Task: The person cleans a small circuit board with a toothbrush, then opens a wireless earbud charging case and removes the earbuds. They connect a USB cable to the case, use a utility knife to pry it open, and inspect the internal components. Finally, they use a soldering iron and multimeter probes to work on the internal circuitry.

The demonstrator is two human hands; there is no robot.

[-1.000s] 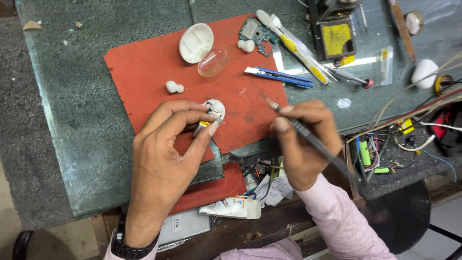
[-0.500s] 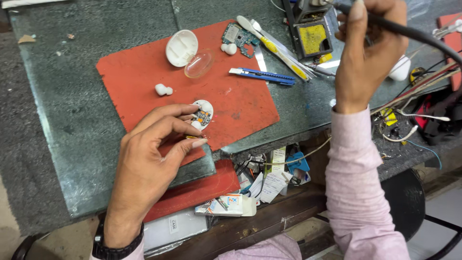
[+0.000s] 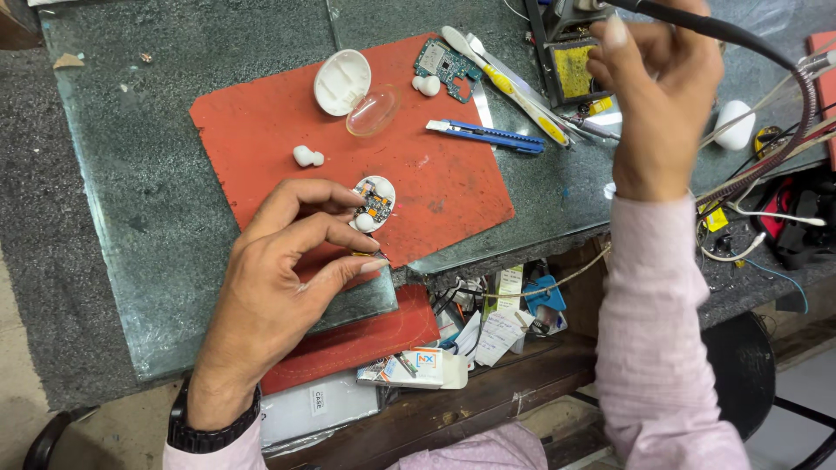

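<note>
My left hand (image 3: 279, 261) rests on the red mat (image 3: 435, 183), fingertips pinching the edge of a small opened white earbud case (image 3: 374, 204) with its orange circuit board showing. My right hand (image 3: 657, 96) is raised at the far right, gripping a black soldering iron (image 3: 723, 28) whose tip points toward the metal stand (image 3: 570, 61) with a yellow sponge. A loose white earbud (image 3: 306, 157) lies on the mat left of the case.
On the mat's far edge sit a white round lid (image 3: 341, 82), a clear dome (image 3: 373, 110), a green circuit board (image 3: 441, 61) and white earbuds (image 3: 427, 85). A blue cutter (image 3: 488, 136) and a toothbrush (image 3: 509, 80) lie on the glass. Wires tangle at right (image 3: 766, 200).
My right hand lifted the soldering iron away from the earbud case and carried it up to the stand at the far right. My left hand kept holding the case.
</note>
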